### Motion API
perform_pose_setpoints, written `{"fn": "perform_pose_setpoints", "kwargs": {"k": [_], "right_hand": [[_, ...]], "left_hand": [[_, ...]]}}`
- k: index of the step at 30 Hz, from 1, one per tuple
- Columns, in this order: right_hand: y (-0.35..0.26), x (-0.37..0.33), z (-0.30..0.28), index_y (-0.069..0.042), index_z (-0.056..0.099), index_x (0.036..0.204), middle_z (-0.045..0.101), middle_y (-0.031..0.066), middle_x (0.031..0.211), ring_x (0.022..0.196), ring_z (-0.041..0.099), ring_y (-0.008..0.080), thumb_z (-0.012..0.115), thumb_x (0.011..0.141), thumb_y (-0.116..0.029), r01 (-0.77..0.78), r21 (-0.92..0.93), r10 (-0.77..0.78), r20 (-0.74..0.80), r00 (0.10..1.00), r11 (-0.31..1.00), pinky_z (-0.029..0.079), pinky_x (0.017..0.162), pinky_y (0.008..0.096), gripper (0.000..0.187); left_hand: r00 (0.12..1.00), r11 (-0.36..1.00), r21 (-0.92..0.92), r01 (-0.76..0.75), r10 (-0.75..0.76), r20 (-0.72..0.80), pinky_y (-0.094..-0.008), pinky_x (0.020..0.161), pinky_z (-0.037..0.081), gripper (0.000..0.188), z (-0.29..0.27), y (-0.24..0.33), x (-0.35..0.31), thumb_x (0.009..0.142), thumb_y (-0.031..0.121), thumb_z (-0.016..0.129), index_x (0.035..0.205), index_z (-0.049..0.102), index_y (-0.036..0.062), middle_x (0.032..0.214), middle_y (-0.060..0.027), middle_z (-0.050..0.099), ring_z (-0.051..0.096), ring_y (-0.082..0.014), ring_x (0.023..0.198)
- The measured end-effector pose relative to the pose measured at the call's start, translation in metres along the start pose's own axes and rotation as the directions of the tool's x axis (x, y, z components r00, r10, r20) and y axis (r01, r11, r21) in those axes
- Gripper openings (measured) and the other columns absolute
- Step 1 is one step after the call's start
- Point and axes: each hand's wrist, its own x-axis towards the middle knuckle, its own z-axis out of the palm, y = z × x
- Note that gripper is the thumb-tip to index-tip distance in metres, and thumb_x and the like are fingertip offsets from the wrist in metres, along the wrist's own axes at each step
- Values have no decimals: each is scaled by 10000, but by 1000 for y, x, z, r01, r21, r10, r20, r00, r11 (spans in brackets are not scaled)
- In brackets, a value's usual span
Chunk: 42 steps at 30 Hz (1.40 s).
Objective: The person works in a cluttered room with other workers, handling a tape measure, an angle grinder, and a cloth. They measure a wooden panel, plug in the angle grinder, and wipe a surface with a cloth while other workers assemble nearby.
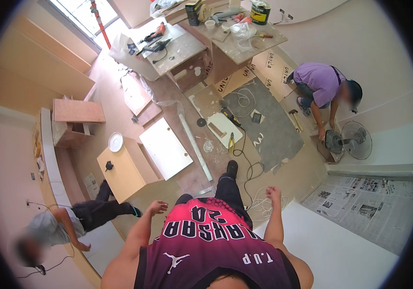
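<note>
My left hand (158, 207) hangs beside my body with loosely bent fingers and nothing visible in it. The nearest things to it are a light wood cabinet box (122, 168) and a white panel with two holes (166, 153) on the floor. On the other side, my right hand (273, 193) is held out from my body, its fingers partly spread and no object showing in them. Below it, a loose coil of white cable (264, 204) lies on the floor. A white board (322, 245) stretches out beside my right forearm. Neither hand touches any of these.
Ahead lie a power tool (229, 115), yellow-handled pliers (231, 142), a hammer (295, 118) and a black cord (250, 169). A cluttered workbench (269, 43) stands farther off. One person (319, 82) crouches by a fan (355, 139) at right; another (52, 226) is at left.
</note>
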Motion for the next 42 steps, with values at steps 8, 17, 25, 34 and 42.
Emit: {"fn": "perform_pose_setpoints", "kwargs": {"k": [8,17,25,34,42], "right_hand": [[-129,2,-14,-53,712,1101,729,41,921,795,672,126,644,1008,-290,145,36,-148,86,985,989,540,702,281,264],[-13,-18,-86,-88,692,1158,732,53,978,852,686,156,631,967,-219,-190,117,194,-23,981,975,554,736,325,240],[126,-66,-97,-25,686,1160,681,81,906,758,655,206,641,915,-131,-359,565,457,-35,889,742,528,629,324,271],[15,8,-106,-39,692,1191,703,90,1013,840,661,223,625,923,-167,-230,502,264,3,964,834,532,742,334,305],[-218,204,-172,-65,710,1182,725,32,972,828,675,141,690,930,-137,-41,172,51,-54,997,984,545,715,304,263]], "left_hand": [[992,994,25,-109,107,65,-351,837,512,291,84,121,3,1038,298,628,1249,687,108,1122,-22,721,663,-164,1004],[974,946,231,-226,213,80,-315,778,504,248,124,230,11,1033,261,638,1226,718,127,983,15,705,625,-117,857],[968,952,201,-232,205,145,-310,755,524,306,135,303,59,984,150,627,1284,673,109,1075,-14,733,684,-128,884],[940,876,372,-307,218,263,-375,828,540,325,188,414,140,1012,254,570,1289,697,144,1239,-12,724,692,-184,1003],[989,974,224,21,-53,140,-455,890,570,231,252,496,204,935,205,661,1131,759,133,1160,-44,755,722,-241,1022]]}}
